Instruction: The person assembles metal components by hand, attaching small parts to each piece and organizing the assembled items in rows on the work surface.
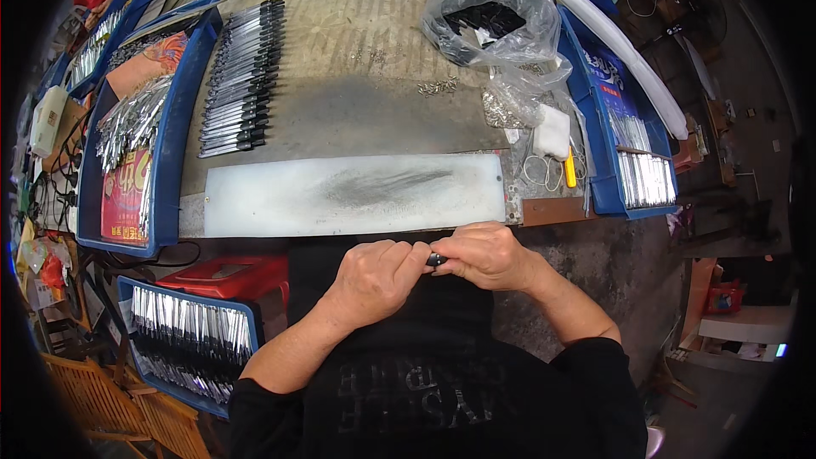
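Observation:
My left hand and my right hand meet just off the near edge of the work table, in front of my body. A small black piece with silvery spots shows between their fingertips, and both hands pinch it. Most of it is hidden by the fingers, so I cannot tell its full shape. Beyond the hands lies a white board with a dark smudge across its middle. Slim silver pieces with black ends lie in a neat column on the table's left side.
Blue trays of slim metal parts stand at the table's left and right; another filled tray sits lower left. A clear bag holds black pieces. Small metal bits, a white block and a yellow-handled tool lie nearby.

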`<act>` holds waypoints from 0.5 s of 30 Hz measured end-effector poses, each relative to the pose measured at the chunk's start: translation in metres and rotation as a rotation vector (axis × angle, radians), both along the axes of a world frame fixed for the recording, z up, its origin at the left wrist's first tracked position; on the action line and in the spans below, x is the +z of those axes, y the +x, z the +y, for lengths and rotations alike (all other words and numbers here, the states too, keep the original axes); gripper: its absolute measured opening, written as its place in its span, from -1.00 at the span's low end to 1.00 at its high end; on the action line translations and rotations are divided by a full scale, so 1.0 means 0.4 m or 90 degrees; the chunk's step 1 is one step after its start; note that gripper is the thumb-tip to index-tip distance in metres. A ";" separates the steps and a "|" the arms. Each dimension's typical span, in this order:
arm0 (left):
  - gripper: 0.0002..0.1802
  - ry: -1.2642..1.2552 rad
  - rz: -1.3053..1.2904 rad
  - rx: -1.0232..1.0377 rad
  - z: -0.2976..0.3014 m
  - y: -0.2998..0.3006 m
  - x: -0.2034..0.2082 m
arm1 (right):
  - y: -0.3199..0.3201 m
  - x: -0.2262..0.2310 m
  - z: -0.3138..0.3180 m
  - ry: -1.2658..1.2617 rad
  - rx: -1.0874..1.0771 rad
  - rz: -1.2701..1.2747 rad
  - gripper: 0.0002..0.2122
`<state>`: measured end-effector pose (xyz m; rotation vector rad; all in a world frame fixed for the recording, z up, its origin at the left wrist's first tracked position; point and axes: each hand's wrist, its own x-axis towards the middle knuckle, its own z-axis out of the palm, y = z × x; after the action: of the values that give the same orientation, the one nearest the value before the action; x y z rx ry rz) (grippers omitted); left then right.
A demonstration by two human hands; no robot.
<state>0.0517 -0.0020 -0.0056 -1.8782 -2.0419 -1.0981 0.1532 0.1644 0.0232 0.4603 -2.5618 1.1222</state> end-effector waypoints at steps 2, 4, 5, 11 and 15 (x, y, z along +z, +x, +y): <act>-0.81 -0.004 0.020 0.012 0.007 -0.010 0.015 | 0.000 -0.016 0.003 -0.004 -0.029 0.013 -0.79; -0.81 -0.004 0.039 0.018 0.014 -0.015 0.027 | 0.006 -0.030 0.005 -0.003 -0.065 0.026 -0.79; -0.80 -0.015 0.041 0.019 0.017 -0.017 0.030 | 0.007 -0.036 0.006 -0.006 -0.091 0.048 -0.79; -0.81 0.007 0.007 0.040 0.022 -0.016 0.035 | 0.004 -0.052 -0.009 -0.045 -0.158 0.077 -0.79; -0.84 0.016 0.004 0.028 0.023 -0.022 0.046 | 0.004 -0.045 0.000 -0.039 -0.150 0.076 -0.79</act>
<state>0.0429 0.0071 0.0128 -1.8138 -2.0465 -1.1011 0.1547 0.1642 0.0051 0.1974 -2.3963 1.0522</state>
